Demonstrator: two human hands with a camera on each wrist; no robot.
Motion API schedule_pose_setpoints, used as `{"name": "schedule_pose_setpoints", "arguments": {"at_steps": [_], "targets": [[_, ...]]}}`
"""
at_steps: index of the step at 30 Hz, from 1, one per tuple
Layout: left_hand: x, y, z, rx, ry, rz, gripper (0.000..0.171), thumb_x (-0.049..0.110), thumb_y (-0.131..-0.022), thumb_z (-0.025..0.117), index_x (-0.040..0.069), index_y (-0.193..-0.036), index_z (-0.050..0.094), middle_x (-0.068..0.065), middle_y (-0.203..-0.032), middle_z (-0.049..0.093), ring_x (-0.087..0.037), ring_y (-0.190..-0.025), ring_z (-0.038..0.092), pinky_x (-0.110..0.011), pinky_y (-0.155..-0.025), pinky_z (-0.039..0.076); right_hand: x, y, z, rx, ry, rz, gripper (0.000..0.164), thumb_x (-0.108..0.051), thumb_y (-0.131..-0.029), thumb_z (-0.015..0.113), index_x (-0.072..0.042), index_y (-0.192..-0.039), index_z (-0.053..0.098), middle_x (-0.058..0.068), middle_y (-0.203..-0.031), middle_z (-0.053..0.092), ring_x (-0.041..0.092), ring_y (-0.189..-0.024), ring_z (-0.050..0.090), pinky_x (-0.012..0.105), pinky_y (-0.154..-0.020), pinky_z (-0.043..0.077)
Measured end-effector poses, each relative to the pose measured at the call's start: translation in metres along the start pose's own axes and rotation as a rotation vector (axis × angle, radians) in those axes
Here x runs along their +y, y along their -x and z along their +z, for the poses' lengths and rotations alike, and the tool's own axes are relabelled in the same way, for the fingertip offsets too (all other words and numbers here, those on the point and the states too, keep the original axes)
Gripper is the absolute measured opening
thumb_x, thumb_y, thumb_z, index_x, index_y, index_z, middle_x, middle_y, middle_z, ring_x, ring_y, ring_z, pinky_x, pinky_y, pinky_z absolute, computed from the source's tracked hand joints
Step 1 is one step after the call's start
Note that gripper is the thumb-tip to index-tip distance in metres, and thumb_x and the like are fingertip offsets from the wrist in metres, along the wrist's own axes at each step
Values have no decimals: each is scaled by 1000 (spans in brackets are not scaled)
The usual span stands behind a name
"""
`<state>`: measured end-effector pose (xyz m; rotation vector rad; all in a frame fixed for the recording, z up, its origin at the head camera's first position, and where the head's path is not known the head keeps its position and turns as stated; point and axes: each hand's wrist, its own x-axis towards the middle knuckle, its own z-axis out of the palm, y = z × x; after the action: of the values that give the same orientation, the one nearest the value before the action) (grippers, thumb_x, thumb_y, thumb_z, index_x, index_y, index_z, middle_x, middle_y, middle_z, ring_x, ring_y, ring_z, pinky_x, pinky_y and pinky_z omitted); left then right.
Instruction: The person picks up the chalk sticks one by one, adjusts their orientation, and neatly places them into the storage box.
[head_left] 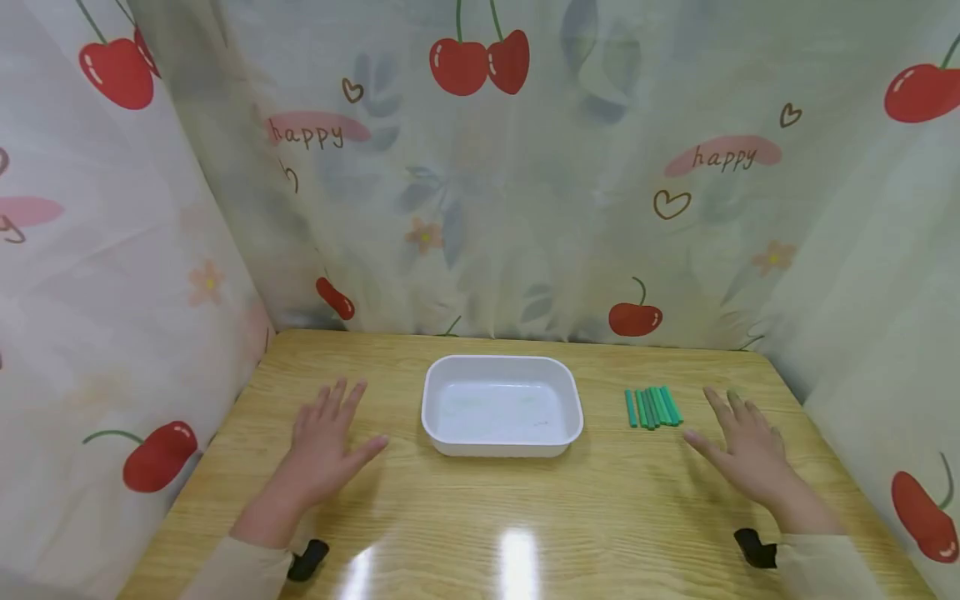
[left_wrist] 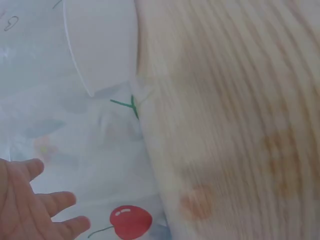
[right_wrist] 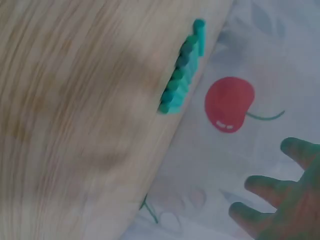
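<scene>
Seemingly unstarted: green sticks (head_left: 654,408) lie right of the tray (head_left: 501,417); left hand (head_left: 321,446) and right hand (head_left: 750,457), fingers spread, hold nothing.

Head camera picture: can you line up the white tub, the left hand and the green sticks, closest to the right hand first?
1. Green sticks: just left of the right hand.
2. White tub: in the middle, left of the sticks.
3. Left hand: farthest, beyond the tub.
</scene>
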<state>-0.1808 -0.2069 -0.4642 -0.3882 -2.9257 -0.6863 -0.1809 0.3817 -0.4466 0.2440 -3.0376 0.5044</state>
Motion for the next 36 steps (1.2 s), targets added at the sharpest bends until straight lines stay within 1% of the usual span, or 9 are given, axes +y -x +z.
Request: {"name": "schedule_pose_setpoints", "arguments": {"at_steps": [6,11,14,21,23,27,30,33,36], "targets": [[9,-4,2,-20,86,12,87,56,-98,55,7,-160,19,-25,-161,24,-51,-146,16,-70,-113,10,-25,-4,4,-45,-80,-22,83,-48,-101,55,2,-157,19,44,-150,23,71,-133,14,85,-94,16],[21,-9,7,-23,159,18,84,55,-97,58,2,-156,29,-22,-156,37,-46,-143,30,-65,-114,22,-53,-8,3,-82,-142,-45,83,-47,-101,57,7,-155,23,39,-150,31,65,-135,19,79,-101,22],[28,-14,11,-41,173,16,84,56,-97,58,1,-155,32,-22,-153,41,-44,-140,36,-62,-113,27,-67,-13,6,-104,-187,-52,85,-49,-100,57,7,-155,23,37,-152,29,61,-138,19,77,-103,25],[40,-22,25,-83,206,-27,84,51,-95,63,3,-156,31,-20,-154,40,-42,-142,35,-58,-115,29,-86,-24,13,-132,-274,-63,86,-50,-99,59,4,-156,23,34,-157,24,57,-144,10,75,-108,17],[42,-25,28,-90,208,-32,85,52,-95,63,3,-156,30,-20,-155,40,-41,-142,35,-57,-115,29,-92,-27,14,-142,-284,-72,86,-49,-99,59,3,-156,22,33,-157,23,56,-145,10,74,-109,18],[47,-30,33,-105,218,-44,89,56,-94,62,3,-157,28,-21,-155,38,-41,-143,34,-56,-115,29,-101,-32,18,-144,-282,-100,86,-49,-99,59,2,-157,22,30,-158,26,53,-144,18,72,-108,25],[51,-33,37,-111,230,-63,89,53,-94,65,3,-157,28,-21,-156,37,-40,-143,34,-55,-115,29,-107,-36,22,-134,-274,-116,85,-46,-99,61,3,-156,22,30,-157,29,54,-142,23,72,-107,27],[55,-36,41,-107,249,-70,88,48,-93,68,3,-157,29,-19,-156,38,-38,-143,35,-55,-115,30,-112,-40,29,-136,-282,-121,85,-44,-98,62,3,-156,23,29,-157,30,54,-142,23,72,-109,24],[57,-38,45,-107,261,-67,87,44,-93,71,2,-156,30,-18,-156,38,-37,-143,36,-53,-115,31,-117,-45,37,-147,-292,-128,88,-46,-97,63,4,-156,23,28,-157,30,52,-143,23,70,-111,22]]}}
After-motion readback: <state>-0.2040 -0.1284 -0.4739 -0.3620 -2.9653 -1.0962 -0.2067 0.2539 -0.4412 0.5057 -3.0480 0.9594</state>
